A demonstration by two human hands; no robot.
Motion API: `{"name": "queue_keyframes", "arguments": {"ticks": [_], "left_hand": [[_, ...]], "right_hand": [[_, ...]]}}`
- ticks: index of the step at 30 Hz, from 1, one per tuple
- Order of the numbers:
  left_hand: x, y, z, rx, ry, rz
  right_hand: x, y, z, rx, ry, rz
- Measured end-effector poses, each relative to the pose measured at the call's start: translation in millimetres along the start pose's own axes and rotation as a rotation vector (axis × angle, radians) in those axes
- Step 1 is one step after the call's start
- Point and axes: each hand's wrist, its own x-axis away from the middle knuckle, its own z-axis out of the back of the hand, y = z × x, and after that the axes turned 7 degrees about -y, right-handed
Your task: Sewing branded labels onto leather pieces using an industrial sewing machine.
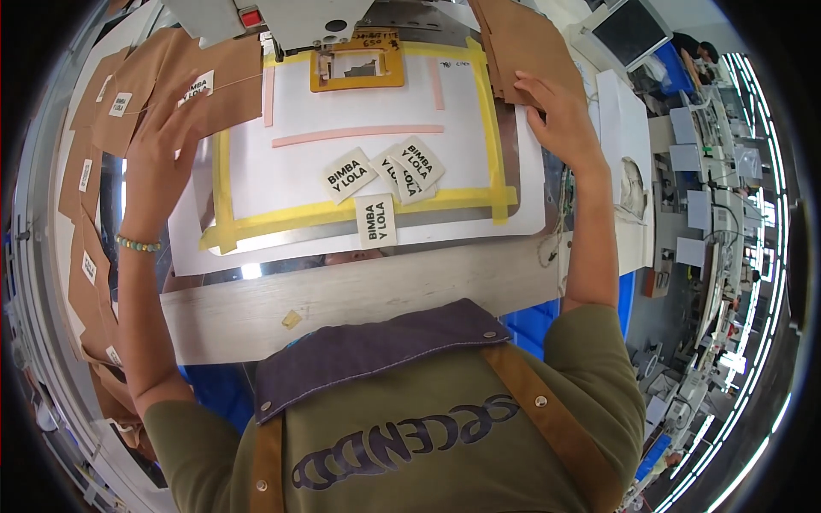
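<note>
My left hand (167,141), a beaded bracelet on its wrist, lies over a brown flat panel (235,81) at the left. Its fingers are stretched out beside a small off-white printed label (202,85) and partly cover it. A thin thread runs from this panel toward the sewing machine head (316,21). At the right, my right hand (554,120) pinches the near edge of a brown panel (534,56) on a stack. Between my hands, several loose off-white labels (350,174) lie on a white sheet bordered by yellow tape (359,214).
A yellow frame (357,85) sits beneath the machine head. Pink strips (359,135) mark the white sheet. More labelled brown panels (85,218) overlap along the left side. A monitor (629,34) stands at the far right, and a person (697,51) is beyond it.
</note>
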Motion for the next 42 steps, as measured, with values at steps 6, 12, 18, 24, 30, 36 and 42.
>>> {"name": "queue_keyframes", "arguments": {"ticks": [6,12,18,24,30,36,42], "left_hand": [[-4.3,41.9,-4.4,0.113,-0.125,-0.130],[2.1,-45.5,91.3,0.843,-0.218,-0.046],[102.9,-138.4,35.0,0.882,-0.131,-0.010],[95.8,-116.5,22.3,0.885,-0.075,-0.078],[63.9,-99.8,29.6,0.860,-0.026,-0.178],[60.5,-51.0,6.4,0.881,0.095,-0.198],[49.0,-6.1,1.4,0.890,0.170,-0.229]], "right_hand": [[3.7,18.6,3.1,-0.307,0.000,-0.078],[-0.5,8.0,4.1,-0.161,0.004,-0.006],[-7.8,-3.6,-1.8,-0.025,0.067,0.017],[-5.0,1.6,-5.0,-0.253,0.045,-0.133],[-6.3,-2.1,-6.9,-0.036,0.093,0.014],[-4.8,6.3,-7.5,-0.090,0.113,0.029],[-11.6,20.6,-3.9,-0.376,-0.008,-0.111]]}}
